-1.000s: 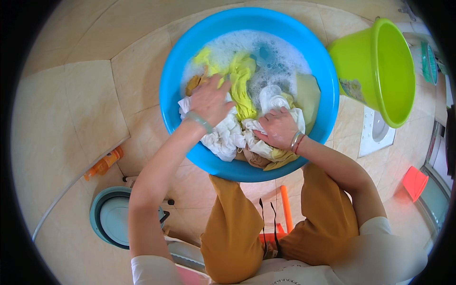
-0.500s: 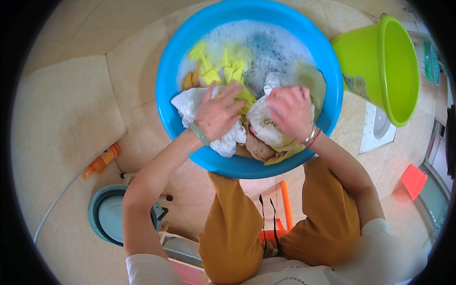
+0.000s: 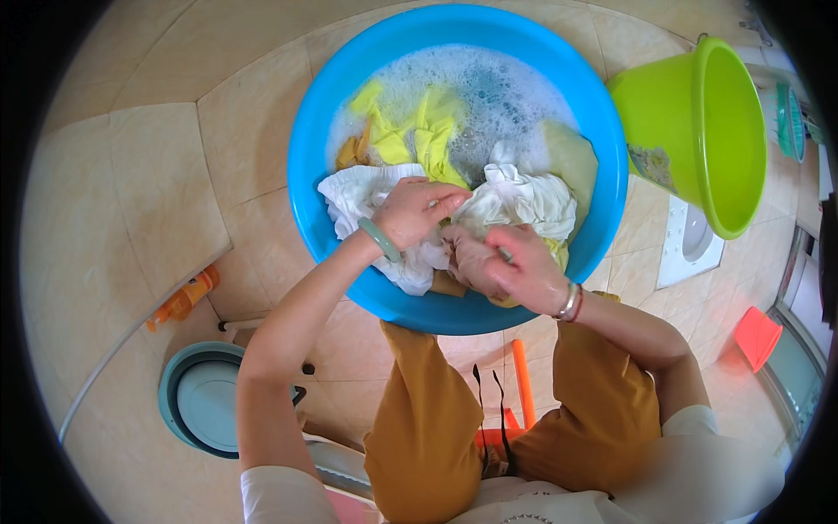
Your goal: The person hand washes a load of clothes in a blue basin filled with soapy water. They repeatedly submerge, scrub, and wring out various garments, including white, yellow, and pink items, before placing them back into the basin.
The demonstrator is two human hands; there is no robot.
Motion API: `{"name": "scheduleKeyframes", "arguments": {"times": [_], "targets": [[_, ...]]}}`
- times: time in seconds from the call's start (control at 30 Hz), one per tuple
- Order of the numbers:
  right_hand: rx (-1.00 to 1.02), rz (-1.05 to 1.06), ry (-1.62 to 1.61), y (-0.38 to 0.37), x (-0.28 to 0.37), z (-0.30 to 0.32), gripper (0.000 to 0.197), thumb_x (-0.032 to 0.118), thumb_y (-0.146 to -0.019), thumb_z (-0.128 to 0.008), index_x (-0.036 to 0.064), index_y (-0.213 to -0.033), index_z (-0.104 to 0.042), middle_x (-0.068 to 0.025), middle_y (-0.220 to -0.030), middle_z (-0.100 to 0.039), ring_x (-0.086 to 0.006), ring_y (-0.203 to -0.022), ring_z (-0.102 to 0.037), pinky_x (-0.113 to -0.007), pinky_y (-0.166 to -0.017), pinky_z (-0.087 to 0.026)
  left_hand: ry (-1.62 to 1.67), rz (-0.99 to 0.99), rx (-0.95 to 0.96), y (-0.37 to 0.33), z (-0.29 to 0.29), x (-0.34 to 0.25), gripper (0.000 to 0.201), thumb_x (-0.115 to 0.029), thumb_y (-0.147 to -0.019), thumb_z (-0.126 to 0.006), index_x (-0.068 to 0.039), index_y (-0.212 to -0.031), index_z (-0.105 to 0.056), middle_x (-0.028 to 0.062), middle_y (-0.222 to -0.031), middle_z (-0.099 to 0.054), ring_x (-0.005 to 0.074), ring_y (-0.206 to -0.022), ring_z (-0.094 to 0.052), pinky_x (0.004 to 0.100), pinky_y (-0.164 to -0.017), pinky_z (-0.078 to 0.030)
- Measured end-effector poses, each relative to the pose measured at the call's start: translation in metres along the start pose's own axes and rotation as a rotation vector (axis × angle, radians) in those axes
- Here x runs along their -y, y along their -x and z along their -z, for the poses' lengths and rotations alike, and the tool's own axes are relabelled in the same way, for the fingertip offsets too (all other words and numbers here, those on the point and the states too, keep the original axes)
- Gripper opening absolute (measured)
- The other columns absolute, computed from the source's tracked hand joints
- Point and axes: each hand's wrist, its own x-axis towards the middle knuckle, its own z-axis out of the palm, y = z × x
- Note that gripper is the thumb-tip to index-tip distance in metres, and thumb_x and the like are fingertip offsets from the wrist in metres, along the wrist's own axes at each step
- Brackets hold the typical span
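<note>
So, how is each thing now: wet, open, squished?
Blue tub: uncovered, holding sudsy water
Bright yellow cloth: wet, partly under suds
White cloths: crumpled, bunched up
Beige cloth: crumpled, apparently gripped by the right hand
Left hand: fingers bent, over white cloth
Green bucket: uncovered
Orange bottle: standing or lying, can't tell
Grey-green basin: partly hidden behind the left arm

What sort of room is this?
Probably a bathroom: there are floor tiles, what looks like a squat toilet, and a blue tub of clothes in suds.
</note>
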Motion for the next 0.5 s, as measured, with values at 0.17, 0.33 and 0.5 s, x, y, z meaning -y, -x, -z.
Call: {"name": "scheduleKeyframes", "arguments": {"times": [0.17, 0.33, 0.5], "targets": [[-0.468, -0.138, -0.963, 0.002, 0.051, 0.045, 0.035, 0.024, -0.090, -0.058, -0.0041, -0.112, -0.054, -0.0057, -0.104, -0.059, -0.0114, -0.099, -0.054, -0.027, -0.090, -0.042, 0.797, 0.288, 0.087, -0.002, 0.007, -0.011, 0.073, -0.059, -0.098, -0.026, 0.001, -0.134, -0.047, 0.0078, -0.128, -0.057, 0.0187, -0.116, -0.053, 0.0346, -0.104, -0.036], [-0.355, 0.151, -1.281, -0.041, 0.023, 0.100, 0.025, 0.017, -0.093, -0.053, 0.0007, -0.111, -0.057, -0.0060, -0.109, -0.061, -0.0162, -0.104, -0.057, -0.030, -0.092, -0.043, 1.353, 0.112, 0.156, -0.010, 0.032, -0.038, 0.060, -0.051, -0.097, -0.040, -0.005, -0.135, -0.046, 0.0041, -0.124, -0.058, 0.0154, -0.115, -0.054, 0.0327, -0.101, -0.039], [-0.429, 0.042, -1.238, -0.089, -0.026, 0.107, 0.021, 0.010, -0.089, -0.060, 0.0020, -0.109, -0.060, -0.0048, -0.105, -0.064, -0.0137, -0.097, -0.059, -0.027, -0.086, -0.046, 0.991, 0.131, -0.325, -0.040, 0.047, -0.016, 0.045, -0.022, -0.088, -0.068, -0.002, -0.126, -0.056, 0.0028, -0.106, -0.066, 0.0106, -0.093, -0.061, 0.0251, -0.081, -0.049]]}}
